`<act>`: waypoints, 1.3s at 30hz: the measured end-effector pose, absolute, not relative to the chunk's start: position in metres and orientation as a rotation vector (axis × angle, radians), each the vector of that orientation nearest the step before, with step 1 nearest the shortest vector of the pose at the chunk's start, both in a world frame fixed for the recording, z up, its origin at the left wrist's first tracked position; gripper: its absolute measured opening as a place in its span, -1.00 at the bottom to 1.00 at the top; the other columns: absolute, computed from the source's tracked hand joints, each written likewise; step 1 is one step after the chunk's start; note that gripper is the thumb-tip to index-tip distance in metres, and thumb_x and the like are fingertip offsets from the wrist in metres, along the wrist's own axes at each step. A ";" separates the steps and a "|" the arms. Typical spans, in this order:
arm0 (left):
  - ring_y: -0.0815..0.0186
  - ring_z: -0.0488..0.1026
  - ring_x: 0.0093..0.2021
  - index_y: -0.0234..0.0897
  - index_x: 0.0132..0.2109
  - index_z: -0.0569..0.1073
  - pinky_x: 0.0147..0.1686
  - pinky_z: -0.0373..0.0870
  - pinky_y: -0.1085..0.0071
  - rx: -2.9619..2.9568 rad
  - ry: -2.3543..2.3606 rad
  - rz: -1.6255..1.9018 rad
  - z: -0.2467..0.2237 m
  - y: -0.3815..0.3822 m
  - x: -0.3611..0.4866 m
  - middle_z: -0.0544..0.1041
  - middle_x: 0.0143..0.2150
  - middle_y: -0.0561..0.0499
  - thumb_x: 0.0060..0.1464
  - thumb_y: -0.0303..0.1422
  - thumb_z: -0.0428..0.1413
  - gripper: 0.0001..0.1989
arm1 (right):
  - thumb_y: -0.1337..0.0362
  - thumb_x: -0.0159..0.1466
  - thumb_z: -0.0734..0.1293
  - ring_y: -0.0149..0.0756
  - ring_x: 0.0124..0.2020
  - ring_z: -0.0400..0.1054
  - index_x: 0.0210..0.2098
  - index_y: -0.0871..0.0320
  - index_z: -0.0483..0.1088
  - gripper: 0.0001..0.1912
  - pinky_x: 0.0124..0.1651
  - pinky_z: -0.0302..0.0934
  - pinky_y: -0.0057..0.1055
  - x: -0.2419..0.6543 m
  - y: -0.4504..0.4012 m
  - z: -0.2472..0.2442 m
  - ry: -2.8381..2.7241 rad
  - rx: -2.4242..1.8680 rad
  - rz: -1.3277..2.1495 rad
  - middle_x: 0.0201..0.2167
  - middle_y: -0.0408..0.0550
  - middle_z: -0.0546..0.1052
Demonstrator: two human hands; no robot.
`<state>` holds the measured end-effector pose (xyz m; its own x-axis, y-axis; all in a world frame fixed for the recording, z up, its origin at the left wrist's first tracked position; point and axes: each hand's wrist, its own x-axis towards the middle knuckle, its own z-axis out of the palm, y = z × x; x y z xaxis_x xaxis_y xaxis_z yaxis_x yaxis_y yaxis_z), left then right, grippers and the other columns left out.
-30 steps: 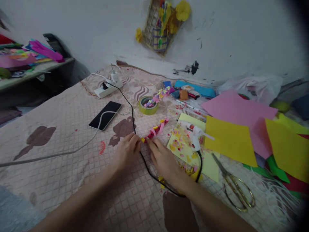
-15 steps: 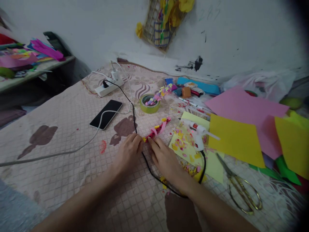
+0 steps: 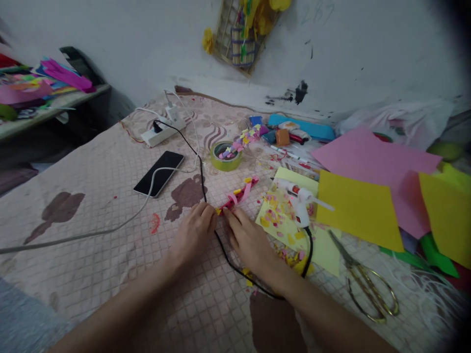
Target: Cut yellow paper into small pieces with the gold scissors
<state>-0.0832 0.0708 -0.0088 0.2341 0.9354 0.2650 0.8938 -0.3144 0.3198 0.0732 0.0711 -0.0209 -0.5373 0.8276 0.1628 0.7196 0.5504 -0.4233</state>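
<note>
A narrow red strip [image 3: 238,197] with yellow pieces and a curl of pink paper lies slantwise in the middle of the table. My left hand [image 3: 198,226] is closed on its near end, where a bit of yellow shows at the fingertips. Close beside it, my right hand [image 3: 247,237] pinches the same end from the right. Both sets of fingertips partly hide that end. A white glue gun [image 3: 300,208] rests on pale yellow paper [image 3: 329,250] among small pink and yellow scraps, right of my hands. Its black cord [image 3: 230,262] passes beneath my right forearm.
Gold-handled scissors [image 3: 368,287] lie at the right, near yellow sheets [image 3: 358,208] and pink paper [image 3: 386,162]. Beyond the hands are a roll of tape [image 3: 226,164], a phone [image 3: 160,174] crossed by a white cable, and a power strip [image 3: 164,133].
The whole view has shifted slightly. Both hands stay at the near end of the red strip, with hardly any change in their grip.
</note>
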 end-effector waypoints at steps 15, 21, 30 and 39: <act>0.29 0.30 -0.34 -0.28 -0.37 0.27 -0.32 0.30 0.35 2.478 1.748 0.632 -0.010 0.072 -0.082 0.36 -0.37 -0.02 0.14 -0.49 -0.10 -0.86 | 0.47 0.23 0.12 -0.13 -0.14 0.29 0.16 0.31 0.09 -0.52 -0.16 0.31 -0.21 0.073 0.072 -0.018 -2.476 -1.289 0.461 -0.09 0.15 0.33; 0.29 0.29 -0.34 -0.28 -0.38 0.27 -0.32 0.29 0.35 2.473 1.758 0.592 -0.010 0.072 -0.082 0.35 -0.38 -0.02 0.15 -0.48 -0.11 -0.85 | 0.46 0.23 0.12 -0.14 -0.18 0.30 0.16 0.29 0.09 -0.51 -0.18 0.32 -0.22 0.073 0.072 -0.018 -2.497 -1.304 0.451 -0.10 0.14 0.33; 0.27 0.29 -0.33 -0.28 -0.36 0.29 -0.31 0.29 0.35 2.498 1.750 0.568 -0.008 0.071 -0.081 0.37 -0.36 -0.03 0.13 -0.50 -0.09 -0.87 | 0.48 0.21 0.13 -0.12 -0.13 0.29 0.16 0.33 0.10 -0.50 -0.13 0.30 -0.22 0.073 0.073 -0.019 -2.493 -1.292 0.444 -0.08 0.16 0.32; 0.31 0.33 -0.34 -0.26 -0.35 0.28 -0.33 0.29 0.39 2.275 1.788 0.733 -0.014 0.070 -0.086 0.37 -0.39 0.02 0.12 -0.43 -0.04 -0.92 | 0.43 0.26 0.11 -0.15 -0.20 0.32 0.15 0.27 0.11 -0.55 -0.19 0.32 -0.22 0.072 0.072 -0.020 -2.464 -1.295 0.437 -0.09 0.15 0.34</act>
<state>-0.0861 0.0701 -0.0142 0.1670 0.9458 0.2786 0.8690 -0.2747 0.4116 0.0723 0.0720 -0.0204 -0.5367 0.8321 0.1398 0.7333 0.5419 -0.4106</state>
